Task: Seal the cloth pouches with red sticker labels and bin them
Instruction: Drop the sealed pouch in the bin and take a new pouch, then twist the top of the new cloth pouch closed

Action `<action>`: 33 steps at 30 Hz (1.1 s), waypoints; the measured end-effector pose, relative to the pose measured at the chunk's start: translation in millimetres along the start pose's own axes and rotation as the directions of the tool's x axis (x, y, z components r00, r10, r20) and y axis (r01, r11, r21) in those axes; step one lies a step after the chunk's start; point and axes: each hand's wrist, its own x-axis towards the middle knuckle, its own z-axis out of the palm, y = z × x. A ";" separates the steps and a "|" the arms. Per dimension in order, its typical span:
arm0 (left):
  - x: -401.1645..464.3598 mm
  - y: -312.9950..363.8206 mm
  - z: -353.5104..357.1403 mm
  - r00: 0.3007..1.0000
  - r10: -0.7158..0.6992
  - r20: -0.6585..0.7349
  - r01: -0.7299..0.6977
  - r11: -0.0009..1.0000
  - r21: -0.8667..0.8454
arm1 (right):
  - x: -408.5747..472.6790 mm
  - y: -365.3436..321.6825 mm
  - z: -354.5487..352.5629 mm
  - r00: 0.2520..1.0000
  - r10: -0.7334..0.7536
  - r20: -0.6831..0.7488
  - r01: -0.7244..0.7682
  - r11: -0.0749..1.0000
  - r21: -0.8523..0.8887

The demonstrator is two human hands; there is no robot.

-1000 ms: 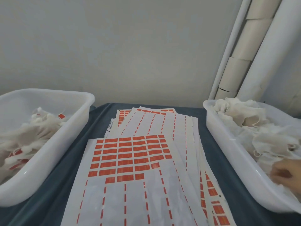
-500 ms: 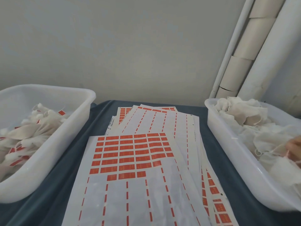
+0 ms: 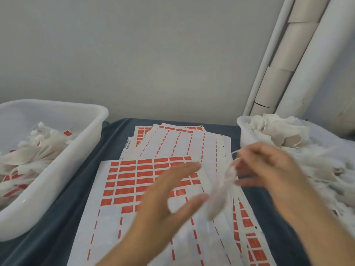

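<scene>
Above the sticker sheets, right of centre, a cloth pouch hangs from the right hand, whose fingers pinch the drawstring end at its top. The pouch is blurred, but its long axis appears to run steeply down and slightly leftward, with the loose lower end dangling just above the paper. That grip is curled around the string loops, thumb and forefinger closed on them, the remaining fingers fanned loosely.

Just to the left, the left hand is spread wide, fingers straight and thumb held apart, holding nothing. Its thumb tip lies right beside the pouch body; whether it touches cannot be told through the motion blur. Judging from this, the left hand is the nearer one to the hanging lower half and is probably about to catch or steady it, reaching rightward across a very small gap.

Beneath both hands the top sticker sheet carries rows of red labels, partly used, on a fanned stack of sheets. These rest on a desk covered in dark blue cloth. To the right stands the supply bin heaped with unsealed pouches; to the left, the finished bin holds pouches showing red labels.
</scene>
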 end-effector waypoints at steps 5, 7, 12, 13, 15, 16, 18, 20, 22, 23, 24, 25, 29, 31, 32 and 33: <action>10.0 -24.1 37.7 0.972 -0.226 0.071 0.234 0.962 -0.142 | 6.0 53.3 58.7 0.981 0.193 -0.017 -0.184 0.959 0.216; 11.6 -36.0 40.3 0.940 -0.341 0.013 0.332 0.908 -0.256 | 9.9 66.4 68.7 0.973 0.228 -0.034 -0.209 0.937 0.281; 10.7 -53.6 42.2 0.921 -0.390 -0.014 0.366 0.874 -0.321 | 11.7 83.0 71.4 0.958 0.285 0.032 -0.274 0.874 0.402; 10.3 -52.3 41.1 0.924 -0.382 -0.007 0.358 0.873 -0.332 | 10.6 83.8 70.6 0.959 0.279 0.052 -0.275 0.864 0.423; 10.5 -52.6 39.6 0.927 -0.375 0.013 0.357 0.870 -0.341 | 9.5 85.7 68.8 0.963 0.258 0.072 -0.262 0.847 0.463; 9.9 -53.4 39.6 0.930 -0.365 0.032 0.355 0.877 -0.325 | 9.4 85.1 67.2 0.965 0.253 0.074 -0.256 0.828 0.499; 8.2 -55.6 41.0 0.940 -0.335 0.061 0.338 0.897 -0.285 | 9.9 83.9 61.2 0.964 0.259 0.053 -0.237 0.759 0.607; 8.0 -55.2 42.3 0.946 -0.313 0.084 0.324 0.911 -0.256 | 10.9 82.1 53.6 0.960 0.278 0.027 -0.205 0.638 0.742; 9.7 -52.5 44.1 0.948 -0.311 0.073 0.319 0.919 -0.232 | 10.8 81.3 50.7 0.963 0.269 0.014 -0.169 0.567 0.806; 10.7 -51.9 45.0 0.947 -0.317 0.061 0.322 0.921 -0.217 | 11.0 82.1 51.3 0.965 0.260 0.011 -0.160 0.560 0.813; 10.8 -52.9 45.8 0.946 -0.322 0.038 0.323 0.926 -0.194 | 10.6 81.9 52.7 0.967 0.255 0.009 -0.155 0.560 0.814; 9.8 -53.6 45.4 0.948 -0.319 -0.007 0.313 0.935 -0.167 | 10.2 81.4 53.8 0.968 0.250 0.008 -0.151 0.559 0.815; 2.1 -56.4 35.9 0.935 -0.321 -0.149 0.254 0.903 -0.346 | 9.0 77.3 54.8 0.980 0.196 0.023 -0.129 0.549 0.826; 0.5 -51.6 31.1 0.916 -0.374 0.143 0.395 0.789 -0.470 | 7.0 77.5 55.5 0.988 0.147 0.036 -0.116 0.587 0.801; 0.8 -48.7 30.8 0.868 -0.368 0.334 0.491 0.740 -0.460 | 5.4 77.6 56.3 0.993 0.111 0.047 -0.106 0.616 0.781; 1.5 -47.2 31.3 0.804 -0.351 0.479 0.566 0.701 -0.435 | 3.8 77.3 57.4 0.995 0.070 0.068 -0.097 0.645 0.758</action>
